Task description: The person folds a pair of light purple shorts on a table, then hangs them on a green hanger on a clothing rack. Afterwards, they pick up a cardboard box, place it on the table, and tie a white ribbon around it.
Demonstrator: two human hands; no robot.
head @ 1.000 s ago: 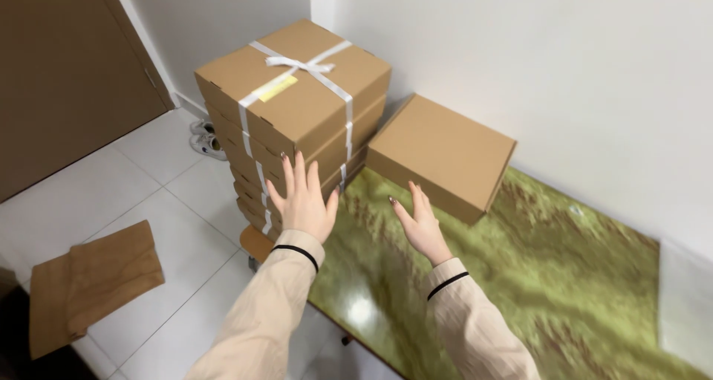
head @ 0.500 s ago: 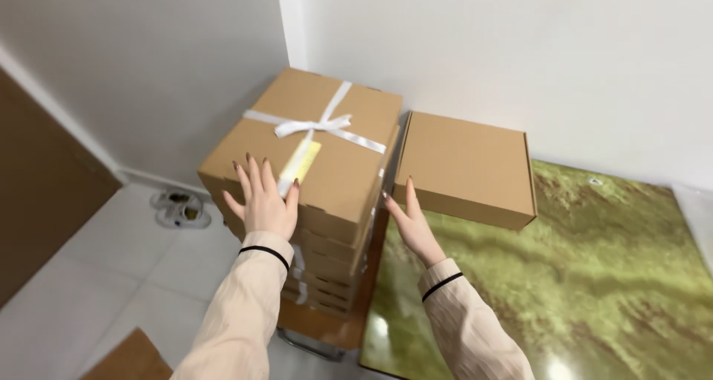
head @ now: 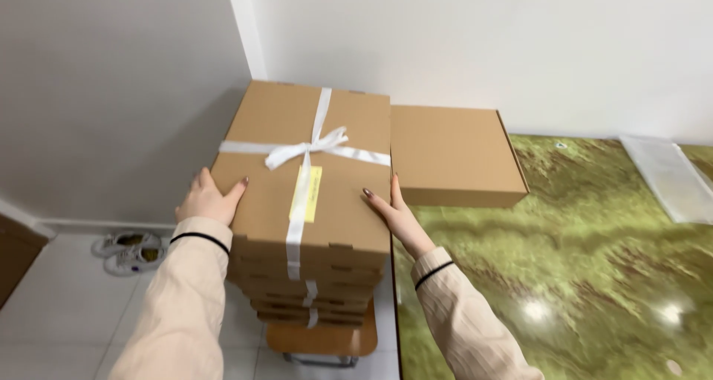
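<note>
- While the green marbled table [head: 594, 276] fills the right of the room, a tied stack of brown boxes [head: 308, 202] stands just beside its left edge on a small wooden stool [head: 323, 339], in the corner by the white wall.
- A single flat brown box [head: 453, 153] lies on the table's far corner, touching the stack's right side.
- Her left hand [head: 208, 198] presses flat on the stack's left side, fingers spread.
- Her right hand [head: 390, 205] presses the right side, fingers straight and together.
- A white ribbon [head: 304, 153] crosses the top in a bow over a yellow label [head: 308, 193].
- I judge this the gripping step; lifting would call for even squeeze from both palms.
</note>
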